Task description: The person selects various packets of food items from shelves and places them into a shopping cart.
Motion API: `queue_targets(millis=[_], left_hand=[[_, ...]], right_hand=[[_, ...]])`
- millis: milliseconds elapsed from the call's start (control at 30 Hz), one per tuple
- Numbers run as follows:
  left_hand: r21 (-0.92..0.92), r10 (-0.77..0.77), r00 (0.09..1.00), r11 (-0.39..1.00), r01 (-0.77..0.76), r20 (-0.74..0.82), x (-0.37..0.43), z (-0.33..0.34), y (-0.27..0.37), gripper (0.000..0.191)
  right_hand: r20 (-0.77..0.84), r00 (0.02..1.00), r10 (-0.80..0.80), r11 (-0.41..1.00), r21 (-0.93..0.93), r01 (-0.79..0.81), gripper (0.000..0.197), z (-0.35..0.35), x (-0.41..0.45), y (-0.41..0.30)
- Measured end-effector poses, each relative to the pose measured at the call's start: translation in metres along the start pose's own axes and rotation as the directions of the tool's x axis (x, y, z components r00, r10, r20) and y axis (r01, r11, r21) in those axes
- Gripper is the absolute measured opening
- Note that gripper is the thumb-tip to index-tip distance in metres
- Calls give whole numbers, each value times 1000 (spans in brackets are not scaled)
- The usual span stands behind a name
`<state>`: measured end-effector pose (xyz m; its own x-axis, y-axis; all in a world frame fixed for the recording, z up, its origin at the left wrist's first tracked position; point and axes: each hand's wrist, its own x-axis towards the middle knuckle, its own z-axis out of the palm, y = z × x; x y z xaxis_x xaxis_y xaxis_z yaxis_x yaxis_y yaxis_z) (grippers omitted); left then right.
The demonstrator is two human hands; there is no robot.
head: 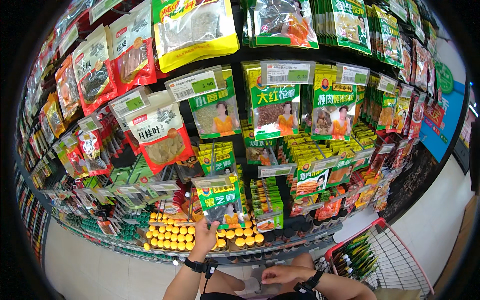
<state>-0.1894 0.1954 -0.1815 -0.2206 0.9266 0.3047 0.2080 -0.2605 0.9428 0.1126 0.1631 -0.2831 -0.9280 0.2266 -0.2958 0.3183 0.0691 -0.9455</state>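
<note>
At the bottom corner of a green and yellow packet of black sesame [220, 204], my left hand [205, 232] has thumb and fingers closed on the edge. The packet is at the front of a hook, under a price tag [212, 182]. Behind and above it are more packets of the same kind [218, 159]. My right hand [279, 274] is low in front of my legs, its fingers curled and no object visible in it. Both wrists wear black straps with small devices.
Hooks of spice packets fill the rack, among them a bay leaf bag [163, 140]. Below are rows of yellow-capped bottles [174, 238]. At the lower right stands a shopping cart [407, 247] with green packets [356, 258] inside. A blue sign [442, 123] is at the right.
</note>
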Motion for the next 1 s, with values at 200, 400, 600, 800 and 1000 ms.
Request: queue_targets(millis=[200, 400, 600, 800, 1000], left_hand=[[-79, 10, 1000, 997, -11, -22, -1, 2, 8, 16], [-31, -49, 999, 998, 48, -22, 11, 1, 15, 16], [-49, -23, 998, 999, 20, -61, 14, 6, 26, 16], [-87, -35, 998, 996, 30, -55, 16, 10, 31, 16], [-159, -63, 996, 986, 52, -62, 14, 6, 20, 20]], right_hand=[[1, 1000, -13, 1000, -21, 13, 39, 2, 4, 8], [3, 1000, -4, 1000, -26, 4, 40, 1, 2, 4], [3, 1000, 1, 1000, -11, -1, 40, 3, 4, 9], [-1, 1000, 22, 999, -45, -22, 41, 3, 2, 5], [12, 999, 51, 997, -63, -50, 41, 1, 4, 7]])
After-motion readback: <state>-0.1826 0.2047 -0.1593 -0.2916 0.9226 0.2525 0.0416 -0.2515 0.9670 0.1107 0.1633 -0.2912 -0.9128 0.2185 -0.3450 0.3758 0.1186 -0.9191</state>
